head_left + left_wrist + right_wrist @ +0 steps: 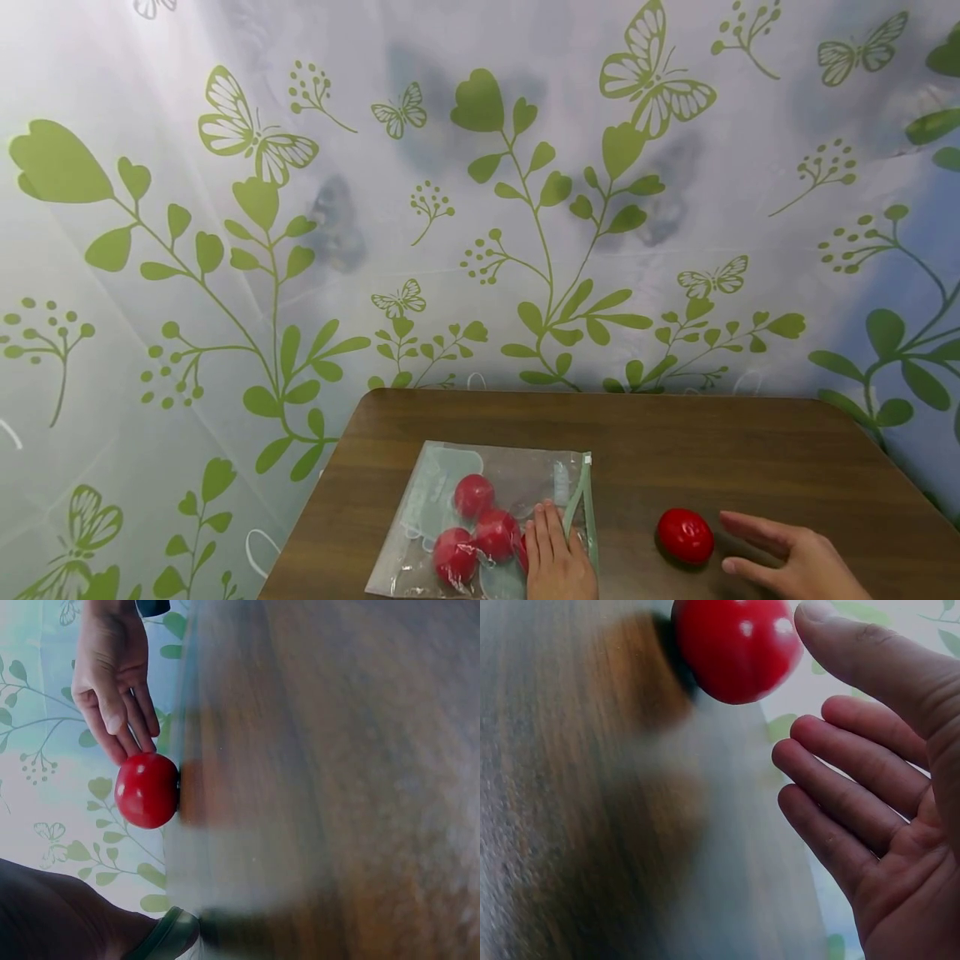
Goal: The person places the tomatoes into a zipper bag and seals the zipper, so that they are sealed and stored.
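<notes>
Tabletop (757,458) separates round red object (686,536) from bag edge (589,500).

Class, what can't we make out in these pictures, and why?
Head view: much of one bagged red ball, covered by the left hand.
Right wrist view: top of the loose red ball, cut off by the upper edge.
Left wrist view: grain of the table, blurred.

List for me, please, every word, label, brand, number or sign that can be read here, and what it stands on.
None can be read in any view.
Clear bag: pale markings near its right edge, too small and blurred to tell whether they are writing.
Lone red item on the table: no lettering shows.
Patterned curtain: leaves and butterflies, no lettering shows.
</notes>
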`<state>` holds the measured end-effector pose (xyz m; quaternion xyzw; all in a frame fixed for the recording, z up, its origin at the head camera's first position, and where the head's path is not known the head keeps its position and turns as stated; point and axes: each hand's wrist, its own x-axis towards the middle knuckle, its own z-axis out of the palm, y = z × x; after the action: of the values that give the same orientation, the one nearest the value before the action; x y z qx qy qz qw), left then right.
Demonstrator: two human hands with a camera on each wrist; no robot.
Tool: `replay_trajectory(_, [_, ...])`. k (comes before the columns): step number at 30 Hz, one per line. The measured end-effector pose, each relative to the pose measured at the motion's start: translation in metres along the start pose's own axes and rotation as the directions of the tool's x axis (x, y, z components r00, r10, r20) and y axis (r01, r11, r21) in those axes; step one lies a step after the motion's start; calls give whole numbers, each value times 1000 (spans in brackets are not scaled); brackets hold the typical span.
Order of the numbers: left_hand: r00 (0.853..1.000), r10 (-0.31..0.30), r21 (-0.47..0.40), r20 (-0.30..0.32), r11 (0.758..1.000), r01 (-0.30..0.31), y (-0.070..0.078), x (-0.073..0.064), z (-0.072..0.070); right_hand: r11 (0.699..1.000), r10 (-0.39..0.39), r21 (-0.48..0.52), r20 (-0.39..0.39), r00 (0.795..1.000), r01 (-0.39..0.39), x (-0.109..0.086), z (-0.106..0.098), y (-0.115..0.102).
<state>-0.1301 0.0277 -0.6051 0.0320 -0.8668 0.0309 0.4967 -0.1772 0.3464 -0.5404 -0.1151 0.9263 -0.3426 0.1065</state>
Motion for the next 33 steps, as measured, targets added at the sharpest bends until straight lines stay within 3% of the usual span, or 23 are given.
replay_trajectory(3, [999, -3, -10, -42, 1000, 3, 0, -1, 3, 1000, -1, -1, -6, 1000, 1, 3, 4, 2])
replay_trajectory(12, [996, -1, -16, -91, 1000, -1, 0, -2, 7, 999, -31, 26, -7, 999, 31, 12, 17, 5])
replay_trajectory(17, [998, -14, -5, -63, 1000, 14, 0, -2, 6, 1000, -4, 31, -10, 1000, 4, 17, 22, 3])
replay_trajectory(26, [998, -28, -2, 54, 1000, 28, 2, -2, -1, 999, 12, 53, -8, 1000, -11, 21, 26, -1])
replay_trajectory(33, [994, -104, -27, 45, 994, 105, 5, -2, 0, 995, -22, 98, 4, 1000, 22, 19, 26, -1])
